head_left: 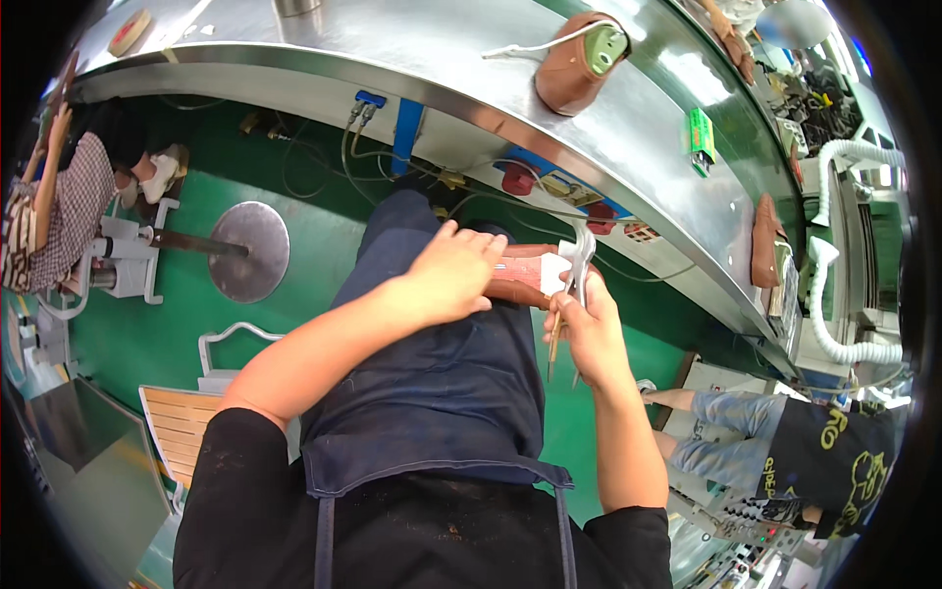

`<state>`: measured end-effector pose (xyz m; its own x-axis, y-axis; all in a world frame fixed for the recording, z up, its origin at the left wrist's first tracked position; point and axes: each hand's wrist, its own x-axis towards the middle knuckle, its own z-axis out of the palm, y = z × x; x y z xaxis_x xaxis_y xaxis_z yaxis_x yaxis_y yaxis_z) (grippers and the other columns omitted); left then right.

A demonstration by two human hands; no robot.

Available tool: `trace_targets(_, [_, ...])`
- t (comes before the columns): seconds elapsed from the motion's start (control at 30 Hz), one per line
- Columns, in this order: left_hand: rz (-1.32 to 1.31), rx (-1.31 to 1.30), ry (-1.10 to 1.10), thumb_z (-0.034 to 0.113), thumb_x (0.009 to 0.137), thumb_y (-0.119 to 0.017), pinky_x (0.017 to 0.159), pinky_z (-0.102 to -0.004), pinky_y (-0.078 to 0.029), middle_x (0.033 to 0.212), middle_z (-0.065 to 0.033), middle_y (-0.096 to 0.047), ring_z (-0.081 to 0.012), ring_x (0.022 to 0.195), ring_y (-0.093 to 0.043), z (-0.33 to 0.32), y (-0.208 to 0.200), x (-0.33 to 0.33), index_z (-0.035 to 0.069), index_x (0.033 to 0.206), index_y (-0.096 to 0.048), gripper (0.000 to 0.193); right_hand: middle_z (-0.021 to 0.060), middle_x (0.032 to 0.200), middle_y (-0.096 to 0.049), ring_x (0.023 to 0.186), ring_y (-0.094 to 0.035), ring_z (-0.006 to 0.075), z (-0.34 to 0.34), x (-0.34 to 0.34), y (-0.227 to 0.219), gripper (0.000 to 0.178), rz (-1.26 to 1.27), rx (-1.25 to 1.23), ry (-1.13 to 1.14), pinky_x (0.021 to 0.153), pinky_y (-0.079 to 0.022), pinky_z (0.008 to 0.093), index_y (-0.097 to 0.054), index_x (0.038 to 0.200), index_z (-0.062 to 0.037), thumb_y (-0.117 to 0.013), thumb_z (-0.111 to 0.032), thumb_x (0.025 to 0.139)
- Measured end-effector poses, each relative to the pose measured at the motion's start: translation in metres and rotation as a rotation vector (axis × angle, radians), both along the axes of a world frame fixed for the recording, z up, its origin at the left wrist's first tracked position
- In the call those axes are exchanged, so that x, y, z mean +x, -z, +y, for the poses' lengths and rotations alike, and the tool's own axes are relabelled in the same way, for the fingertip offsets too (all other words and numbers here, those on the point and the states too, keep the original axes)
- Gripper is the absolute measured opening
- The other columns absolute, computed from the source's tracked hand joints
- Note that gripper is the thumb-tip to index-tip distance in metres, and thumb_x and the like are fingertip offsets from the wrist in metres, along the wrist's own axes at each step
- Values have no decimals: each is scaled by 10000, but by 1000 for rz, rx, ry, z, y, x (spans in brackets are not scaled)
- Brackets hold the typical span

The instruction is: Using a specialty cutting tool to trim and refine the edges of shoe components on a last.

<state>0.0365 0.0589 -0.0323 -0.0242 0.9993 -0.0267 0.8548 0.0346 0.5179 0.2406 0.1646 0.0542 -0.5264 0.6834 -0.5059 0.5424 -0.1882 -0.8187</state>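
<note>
A brown leather shoe upper (pixel 520 289) lies across my knees with its underside up. That underside has a pinkish-red strip and a white patch at the right end. My left hand (pixel 453 272) rests over the shoe's left end and grips it against my thigh. In my right hand (pixel 591 329) is a pair of metal pincers (pixel 582 257), its head at the shoe's white end. Thin shanks stick out below that fist, one of them yellowish; whether they all belong to the pincers I cannot tell.
A metal workbench (pixel 432 39) runs in front of me, bearing another brown shoe (pixel 571 77) with a green insert and white lace, and a small green box (pixel 702 140). Cables hang beneath it. A round metal base (pixel 252 250) stands left. People sit or stand at both sides.
</note>
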Motion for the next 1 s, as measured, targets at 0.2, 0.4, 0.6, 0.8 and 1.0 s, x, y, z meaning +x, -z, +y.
trace_targets(0.2, [-106,78,-29,294,704,-955,1097,-489,-453,1414,-229,-588,-376,1318,-577,34,3,41,-70,1529,-428,1044,164,1144,-700,980,-753,287,6,36,-3,360,100,-349,71,860,-649,392,-493,1418,17,-538,-61,1069])
trace_targets(0.4, [-93,109,-51,298,683,-963,1090,-478,-458,1383,-212,-603,-366,1302,-589,33,7,44,-56,1527,-444,1052,226,1238,-702,1101,-751,342,5,36,9,375,287,-592,121,935,-638,414,-498,1418,45,-552,-73,1066])
trace_targets(0.6, [-84,109,-32,288,680,-968,1100,-479,-453,1401,-213,-597,-379,1309,-584,32,6,44,-25,1588,-373,1129,67,915,-627,741,-640,155,5,21,1,154,-83,-268,24,640,-615,342,-569,1186,7,-510,-49,1055])
trace_targets(0.8, [-295,249,76,145,649,-981,1110,-504,-455,1568,-179,-528,-384,1359,-563,46,10,45,-14,1663,-143,1325,80,906,-638,686,-630,149,-18,19,10,110,-220,142,-55,571,-572,340,-521,1120,36,-489,-61,1078])
trace_targets(1.0, [-285,263,63,114,630,-976,1103,-500,-472,1569,-142,-549,-390,1350,-573,45,14,44,-21,1655,-132,1335,135,1093,-704,948,-748,237,-3,37,8,280,81,-280,63,836,-639,373,-541,1327,38,-482,-37,1064])
